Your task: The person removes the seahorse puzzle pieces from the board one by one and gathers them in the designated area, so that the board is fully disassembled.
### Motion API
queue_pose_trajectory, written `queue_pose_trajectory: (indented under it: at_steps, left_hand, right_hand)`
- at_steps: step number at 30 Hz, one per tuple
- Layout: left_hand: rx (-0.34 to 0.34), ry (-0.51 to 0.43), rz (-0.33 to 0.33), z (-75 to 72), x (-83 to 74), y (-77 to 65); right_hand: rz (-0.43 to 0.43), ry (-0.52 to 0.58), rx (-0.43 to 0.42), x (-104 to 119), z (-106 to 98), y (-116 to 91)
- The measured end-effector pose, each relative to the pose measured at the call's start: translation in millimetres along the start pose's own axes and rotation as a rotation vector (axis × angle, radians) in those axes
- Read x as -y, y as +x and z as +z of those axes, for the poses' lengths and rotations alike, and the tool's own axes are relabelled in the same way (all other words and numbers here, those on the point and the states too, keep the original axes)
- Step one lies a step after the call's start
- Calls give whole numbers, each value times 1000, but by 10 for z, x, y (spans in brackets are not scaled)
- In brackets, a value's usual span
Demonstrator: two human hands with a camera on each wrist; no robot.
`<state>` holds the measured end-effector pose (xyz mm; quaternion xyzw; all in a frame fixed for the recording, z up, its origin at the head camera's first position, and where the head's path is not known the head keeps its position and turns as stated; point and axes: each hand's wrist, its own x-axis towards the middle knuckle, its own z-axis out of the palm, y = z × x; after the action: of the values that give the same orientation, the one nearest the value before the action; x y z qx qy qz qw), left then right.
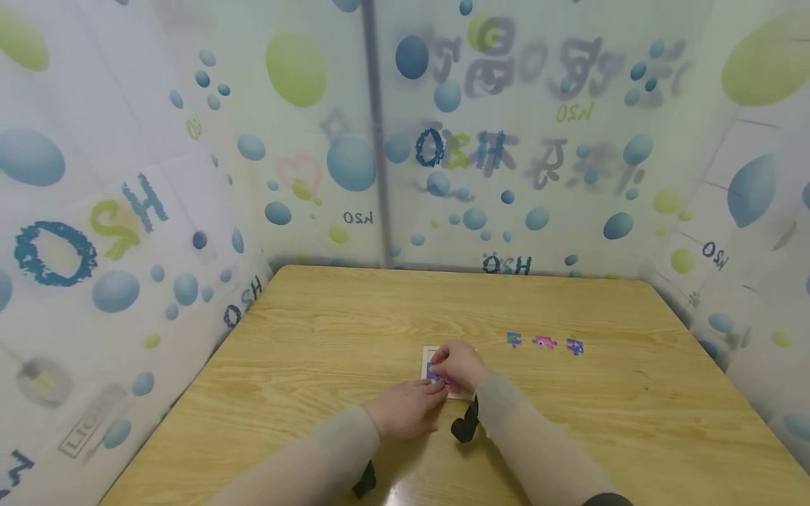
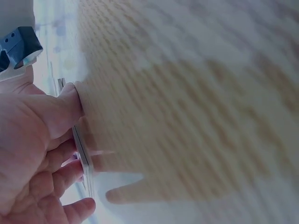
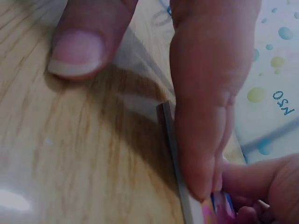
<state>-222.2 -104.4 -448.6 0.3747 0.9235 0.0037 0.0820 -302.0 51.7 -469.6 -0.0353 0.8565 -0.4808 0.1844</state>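
Observation:
A small white-framed jigsaw board [image 1: 426, 353] lies on the table, partly covered by both hands. Blue-purple and pink pieces show inside it. My left hand [image 1: 405, 410] rests its extended fingers across the lower left of the board, and in the left wrist view its thumb [image 2: 70, 105] lies along the board's edge [image 2: 83, 151]. Over the board, my right hand [image 1: 463, 363] has thumb and fingers brought together, pinching a puzzle piece mostly hidden by the fingertips. The right wrist view has pink and blue puzzle parts [image 3: 223, 205] beside those fingertips.
Three loose puzzle pieces lie in a row right of the board: a blue-green one [image 1: 514, 339], a pink one [image 1: 544, 342] and a blue-purple one [image 1: 574, 346]. Patterned curtains [image 1: 316, 176] enclose the wooden table [image 1: 316, 316] at the back and sides.

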Motion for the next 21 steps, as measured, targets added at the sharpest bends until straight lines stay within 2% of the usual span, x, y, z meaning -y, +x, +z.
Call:
queue_pose_trajectory:
  at_steps: [8,21]
  left_hand:
    - [-4,7,13,-18,0,2]
    - [10,3,7,-16,-5,20]
  right_hand:
    - [-21,4,25,-26,-10,10]
    - [-1,54,27,-35,-8,1]
